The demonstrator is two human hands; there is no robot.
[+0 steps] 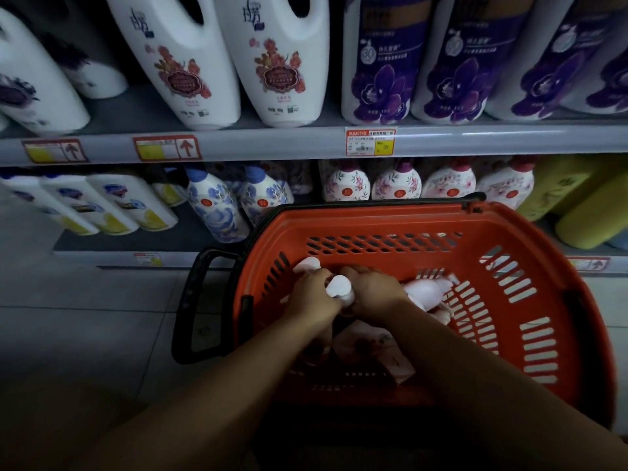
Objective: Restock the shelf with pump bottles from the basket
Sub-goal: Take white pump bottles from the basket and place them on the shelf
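Reaching into 1 orange basket (530, 338), 2 hands' grips seemingly close round 1 pump bottle (339, 288): left hand (314, 294), right hand (372, 288).

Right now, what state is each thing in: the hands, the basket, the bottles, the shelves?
Left hand: inside the basket, fingers curled round a white pump bottle.
Right hand: gripping the same bottle.
Orange basket: partly filled, more pale bottles lying inside.
Basket handle: folded down.
Lower shelf: floral pump bottles standing upright.
Upper shelf: large jugs upright.

Pretty dim overall, arms (238, 385) almost lost in shadow; shelf (306, 144) catches more light, edges look bent and maybe slightly blurred.
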